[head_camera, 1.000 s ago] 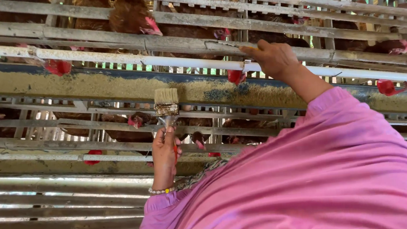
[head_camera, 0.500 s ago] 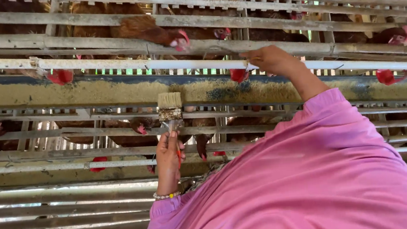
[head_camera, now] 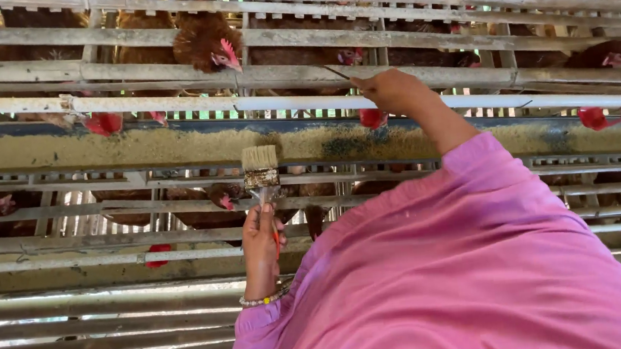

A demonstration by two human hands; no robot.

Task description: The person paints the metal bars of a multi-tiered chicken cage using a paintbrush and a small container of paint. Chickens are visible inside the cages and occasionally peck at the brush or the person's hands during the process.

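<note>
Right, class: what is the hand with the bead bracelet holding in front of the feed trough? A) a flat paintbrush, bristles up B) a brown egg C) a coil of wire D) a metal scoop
A: the left hand grips the handle of a flat paintbrush, its pale bristles pointing up against the feed trough.

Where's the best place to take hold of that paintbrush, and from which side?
Take the paintbrush by its thin handle, below the metal band, coming from underneath. It stands upright, bristles up against the feed trough, and the left hand already wraps that handle from below.
</note>
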